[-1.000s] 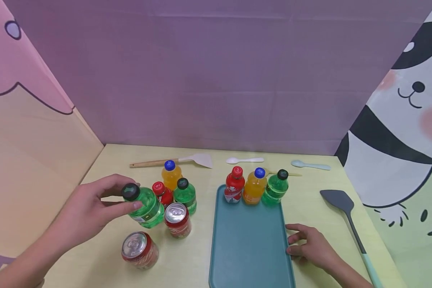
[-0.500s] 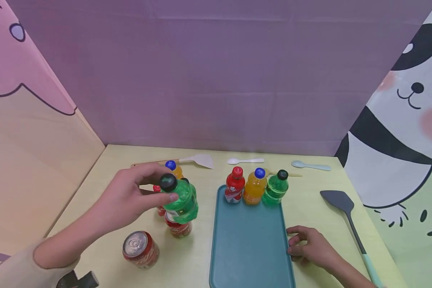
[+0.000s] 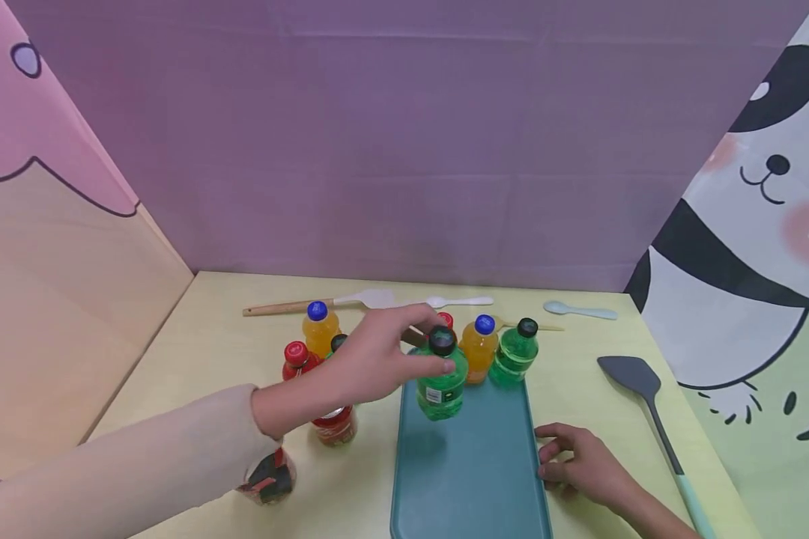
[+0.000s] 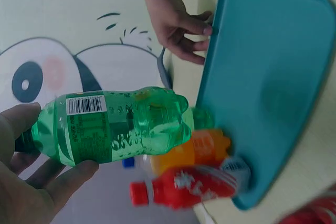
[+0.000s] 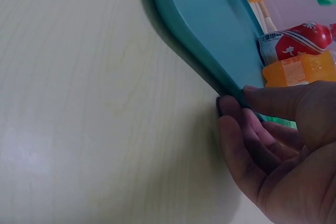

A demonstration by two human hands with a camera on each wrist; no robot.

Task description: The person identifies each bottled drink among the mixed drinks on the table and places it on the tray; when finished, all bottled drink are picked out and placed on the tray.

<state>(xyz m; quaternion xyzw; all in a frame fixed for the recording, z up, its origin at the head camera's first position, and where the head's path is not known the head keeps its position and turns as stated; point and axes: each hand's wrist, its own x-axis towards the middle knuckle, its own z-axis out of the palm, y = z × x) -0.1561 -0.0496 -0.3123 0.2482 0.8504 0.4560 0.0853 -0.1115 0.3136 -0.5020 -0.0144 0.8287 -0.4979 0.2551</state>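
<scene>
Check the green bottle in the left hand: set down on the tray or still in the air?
In the air. The left hand holds the green bottle by its neck above the tray; its shadow falls on the tray beneath it.

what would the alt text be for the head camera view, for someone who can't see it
A person's left hand holds a green bottle by its neck above a teal tray, where red, orange and green bottles stand along the far end. The right hand rests at the tray's right edge; more bottles and cans stand on the yellow table to the left.
</scene>
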